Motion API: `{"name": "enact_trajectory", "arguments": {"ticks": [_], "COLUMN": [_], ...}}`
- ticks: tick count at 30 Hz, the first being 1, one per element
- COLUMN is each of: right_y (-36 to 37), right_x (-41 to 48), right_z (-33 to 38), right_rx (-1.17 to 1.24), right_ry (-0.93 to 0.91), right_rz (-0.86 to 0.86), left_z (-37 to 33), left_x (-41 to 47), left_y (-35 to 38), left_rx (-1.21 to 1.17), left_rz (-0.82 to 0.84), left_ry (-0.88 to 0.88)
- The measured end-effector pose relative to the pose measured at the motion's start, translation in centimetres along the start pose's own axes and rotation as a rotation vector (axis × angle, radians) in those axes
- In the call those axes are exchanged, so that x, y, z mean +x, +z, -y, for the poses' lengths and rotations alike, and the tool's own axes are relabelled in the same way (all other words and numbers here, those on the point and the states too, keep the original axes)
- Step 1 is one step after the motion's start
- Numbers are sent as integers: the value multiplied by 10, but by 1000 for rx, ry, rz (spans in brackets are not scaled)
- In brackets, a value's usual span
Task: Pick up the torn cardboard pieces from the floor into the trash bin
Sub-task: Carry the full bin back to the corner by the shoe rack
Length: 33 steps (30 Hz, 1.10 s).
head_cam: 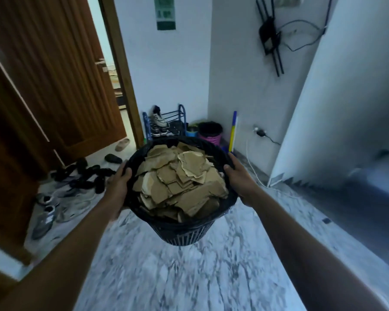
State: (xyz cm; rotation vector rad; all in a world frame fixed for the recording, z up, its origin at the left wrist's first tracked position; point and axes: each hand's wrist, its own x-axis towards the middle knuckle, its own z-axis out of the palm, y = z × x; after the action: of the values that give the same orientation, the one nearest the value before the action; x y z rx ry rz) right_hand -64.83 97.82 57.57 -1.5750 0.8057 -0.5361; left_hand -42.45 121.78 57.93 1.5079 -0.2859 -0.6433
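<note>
Dozens of torn cardboard pieces (180, 182) lie heaped in the bin (182, 234), brown and ragged-edged, piled up to its rim and a little above it. The bin is dark, lined with a black bag, and has slatted walls. I hold it out in front of me, above the floor (189, 277), with one hand on each side of the rim. My left hand (118, 182) grips the left edge, thumb hooked over the rim and the fingers curled down the outside, where I cannot see them. My right hand (238, 176) grips the right edge, thumb on top and fingers curled round the outer wall. The floor below is white marble with grey veins. To my left, dark shoes (83, 173) and pale sneakers (47, 212) lie scattered near an open wooden door (61, 75). Ahead, against the wall, stand a blue shoe rack (164, 122), a pink basket (210, 133) with a black liner, and a blue and yellow stick (233, 131) leaning upright. A charger (261, 132) is plugged in low on the wall just right of the stick.
</note>
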Motion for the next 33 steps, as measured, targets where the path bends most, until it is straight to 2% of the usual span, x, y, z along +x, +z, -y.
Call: {"name": "enact_trajectory", "arguments": {"ticks": [14, 19, 23, 29, 33], "right_y": [-5, -18, -41, -77, -99], "right_x": [298, 398, 470, 560, 653], "right_z": [-30, -63, -81, -124, -203], "right_rx": [13, 34, 96, 155, 163], "right_ry": [77, 170, 229, 315, 421], "right_rz": [-281, -447, -618, -786, -863], "left_z": [-41, -32, -15, 25, 91], "left_x": [365, 510, 616, 740, 834], "left_y": [116, 199, 276, 383, 461], "left_rx": [77, 148, 250, 338, 373], "left_rz": [276, 422, 564, 698, 755], "left_ry": [-84, -93, -95, -152, -228]}}
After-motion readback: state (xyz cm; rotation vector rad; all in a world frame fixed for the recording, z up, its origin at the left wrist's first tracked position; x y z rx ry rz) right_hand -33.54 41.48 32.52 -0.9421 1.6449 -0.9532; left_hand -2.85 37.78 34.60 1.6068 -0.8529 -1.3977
